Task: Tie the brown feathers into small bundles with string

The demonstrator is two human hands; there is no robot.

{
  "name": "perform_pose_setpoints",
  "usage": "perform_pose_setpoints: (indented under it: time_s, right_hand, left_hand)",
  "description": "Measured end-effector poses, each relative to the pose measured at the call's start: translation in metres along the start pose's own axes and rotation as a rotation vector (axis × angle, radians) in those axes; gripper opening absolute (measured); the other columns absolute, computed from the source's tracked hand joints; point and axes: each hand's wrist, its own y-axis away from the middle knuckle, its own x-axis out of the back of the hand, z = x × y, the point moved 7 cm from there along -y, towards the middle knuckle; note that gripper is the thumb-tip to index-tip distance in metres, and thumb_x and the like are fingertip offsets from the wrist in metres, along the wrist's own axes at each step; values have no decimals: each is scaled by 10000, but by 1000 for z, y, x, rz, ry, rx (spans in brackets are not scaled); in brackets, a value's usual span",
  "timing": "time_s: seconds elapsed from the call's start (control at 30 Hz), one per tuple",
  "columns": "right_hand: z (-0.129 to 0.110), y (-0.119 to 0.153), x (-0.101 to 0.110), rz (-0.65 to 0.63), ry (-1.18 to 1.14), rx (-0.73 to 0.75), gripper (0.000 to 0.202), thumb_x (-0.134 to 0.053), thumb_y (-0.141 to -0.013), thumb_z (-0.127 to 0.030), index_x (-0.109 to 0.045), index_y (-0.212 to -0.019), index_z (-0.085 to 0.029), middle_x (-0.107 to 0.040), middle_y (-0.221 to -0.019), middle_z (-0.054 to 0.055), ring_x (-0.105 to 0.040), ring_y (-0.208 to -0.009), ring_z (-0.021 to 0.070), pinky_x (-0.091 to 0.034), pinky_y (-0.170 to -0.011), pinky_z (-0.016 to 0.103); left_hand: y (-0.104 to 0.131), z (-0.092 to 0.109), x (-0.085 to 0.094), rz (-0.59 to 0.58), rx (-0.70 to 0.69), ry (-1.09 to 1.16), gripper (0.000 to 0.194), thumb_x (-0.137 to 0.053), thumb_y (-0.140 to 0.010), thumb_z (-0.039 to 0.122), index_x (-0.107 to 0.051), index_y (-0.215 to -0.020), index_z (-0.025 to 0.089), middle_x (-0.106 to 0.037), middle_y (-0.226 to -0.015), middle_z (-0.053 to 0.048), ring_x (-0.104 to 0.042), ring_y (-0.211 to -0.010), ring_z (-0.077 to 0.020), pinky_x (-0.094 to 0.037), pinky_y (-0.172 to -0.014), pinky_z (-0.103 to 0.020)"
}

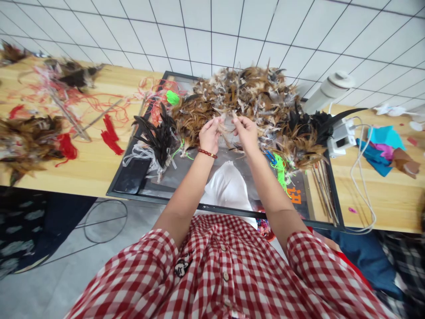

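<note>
My left hand [210,136], with a red bead bracelet [207,153] at the wrist, is closed in a pinch on pale brown feathers [223,129]. Close beside it, my right hand [247,133] pinches a small light feather at its fingertips. Both hands hover over a dark, black-framed tray [179,191]. Behind them spreads a large heap of brown feathers [245,84]. Black feathers [159,137] lie left of my hands, tied bundles among them. Bright green cords [281,170] and a blue clip-like thing [270,157] lie right of my right forearm.
A phone [129,176] rests at the tray's left corner; thin sticks [324,190] lie at the right. A white cylinder [328,91], a plug adapter [341,137] and cable stand beyond. Red threads [111,135] and more feathers [29,141] cover the left table. People sit on both sides.
</note>
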Motion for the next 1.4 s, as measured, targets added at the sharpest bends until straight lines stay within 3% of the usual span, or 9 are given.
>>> perform_pose_setpoints:
  time_s: [0.2,0.37,0.57,0.67,0.77,0.9,1.03,1.2,1.4]
  right_hand:
    - [-15,6,-10,-164,-6,16,615,-643,-809,-803,-659,-734,-192,-598,-601,-25,-453,-502,88,-388,-548,254]
    - [-16,11,-20,-244,59,10,660,-612,-793,-843,-640,-658,-198,-534,-517,-40,-428,-489,94,-380,-568,264]
    - [-10,8,-18,-307,229,37,507,-683,-855,-637,-633,-609,-197,-554,-533,-32,-476,-554,116,-393,-613,271]
    - [-11,2,-5,-239,286,78,390,-753,-817,-557,-704,-715,-184,-668,-672,-3,-550,-644,139,-446,-664,281]
    - [-21,-2,8,-159,240,187,429,-668,-889,-605,-776,-975,-199,-764,-931,62,-653,-825,195,-526,-787,328]
    - [-35,3,8,-225,293,361,467,-531,-992,-582,-779,-1192,-240,-771,-1111,99,-688,-1016,235,-538,-970,392]
    - [-36,6,3,-279,347,435,411,-488,-1025,-467,-794,-1195,-251,-765,-1090,97,-689,-1044,232,-538,-997,390]
    - [-31,5,3,-277,383,423,365,-497,-1013,-365,-797,-1198,-271,-752,-1089,90,-679,-1052,231,-544,-998,391]
    - [-28,6,0,-353,285,389,358,-515,-1002,-400,-799,-1185,-283,-712,-1147,92,-662,-1063,223,-549,-997,408]
  left_hand:
    - [4,-3,-6,-58,-3,-48,127,-881,-756,228,-797,-822,160,-812,-898,-60,-753,-992,-176,-559,-920,-288]
    - [6,-4,-13,-131,-2,-52,176,-908,-719,262,-801,-807,154,-808,-886,-54,-741,-945,-156,-564,-922,-280]
    - [9,-4,-15,-126,26,-61,140,-873,-763,256,-773,-787,161,-804,-900,-56,-748,-915,-155,-570,-872,-275]
    - [9,-5,-13,-94,42,-51,150,-863,-781,255,-746,-773,161,-791,-836,-49,-754,-896,-155,-571,-883,-284]
    - [8,-8,-12,-92,65,-91,161,-870,-776,267,-758,-800,154,-753,-711,-38,-755,-855,-167,-572,-882,-299]
    - [10,-11,-13,-143,84,-152,209,-891,-753,309,-777,-826,150,-748,-683,-38,-747,-804,-168,-574,-845,-295]
    - [11,-11,-16,-172,88,-148,201,-886,-758,298,-769,-805,141,-745,-667,-19,-688,-651,-115,-568,-777,-269]
    - [11,-13,-16,-159,108,-138,137,-854,-794,249,-777,-818,138,-735,-651,-8,-650,-592,-91,-553,-770,-261]
    - [13,-12,-16,-149,114,-121,155,-871,-778,256,-767,-794,142,-722,-629,1,-639,-572,-81,-559,-762,-257]
